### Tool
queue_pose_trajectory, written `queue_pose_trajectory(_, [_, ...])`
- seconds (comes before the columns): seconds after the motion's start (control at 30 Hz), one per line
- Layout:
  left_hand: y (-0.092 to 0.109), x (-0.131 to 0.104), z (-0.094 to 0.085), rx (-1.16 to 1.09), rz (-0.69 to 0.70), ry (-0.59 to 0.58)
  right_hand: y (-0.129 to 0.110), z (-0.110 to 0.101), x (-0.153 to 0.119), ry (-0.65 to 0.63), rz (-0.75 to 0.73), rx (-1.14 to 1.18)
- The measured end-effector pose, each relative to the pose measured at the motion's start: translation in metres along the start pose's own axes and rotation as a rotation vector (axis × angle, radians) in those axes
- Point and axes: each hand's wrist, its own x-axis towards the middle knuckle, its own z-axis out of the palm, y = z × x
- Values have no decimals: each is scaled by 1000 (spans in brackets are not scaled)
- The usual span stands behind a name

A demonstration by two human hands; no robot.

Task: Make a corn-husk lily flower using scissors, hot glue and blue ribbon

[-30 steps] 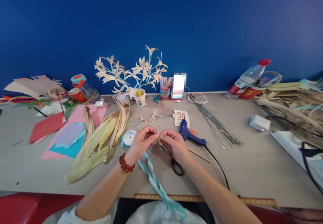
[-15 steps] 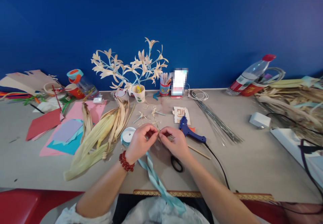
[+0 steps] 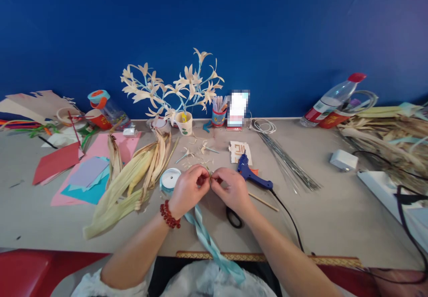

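Note:
My left hand [image 3: 190, 189] and my right hand [image 3: 231, 190] meet at the centre of the table, thumbs and forefingers pinched on a small thin piece whose shape is mostly hidden. Beside my left hand sits a white spool [image 3: 170, 179]. Light blue ribbon [image 3: 207, 242] runs from beneath that hand toward my lap. Just right of my right hand lies a blue glue gun [image 3: 251, 175], and dark scissor handles [image 3: 234, 218] show below it. Small husk flowers on short stems [image 3: 207, 147] lie beyond my fingers.
Corn husks [image 3: 133, 181] and coloured paper [image 3: 87, 172] lie to the left. Behind stand husk flowers in a paper cup [image 3: 184, 125] and a lit phone [image 3: 238, 109]. Wires [image 3: 289, 163], a white adapter [image 3: 343, 159], a tilted bottle [image 3: 329, 103] and a power strip [image 3: 384, 192] are to the right.
My left hand has shifted very slightly to the right. Both hands keep their pinch; little else differs.

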Motion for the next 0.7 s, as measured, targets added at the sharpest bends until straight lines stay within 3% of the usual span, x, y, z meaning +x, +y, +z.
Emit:
queue_pose_trajectory(0.23, [3,-2,2,7,15,21,0,5,-1,105,5,86])
queue_pose_trajectory(0.47, [6,-2,1,-3,15,26,3,2,1,95,-74,142])
queue_pose_trajectory(0.7, [7,-2,0,-83,-44,28,3,2,2,89,-35,234])
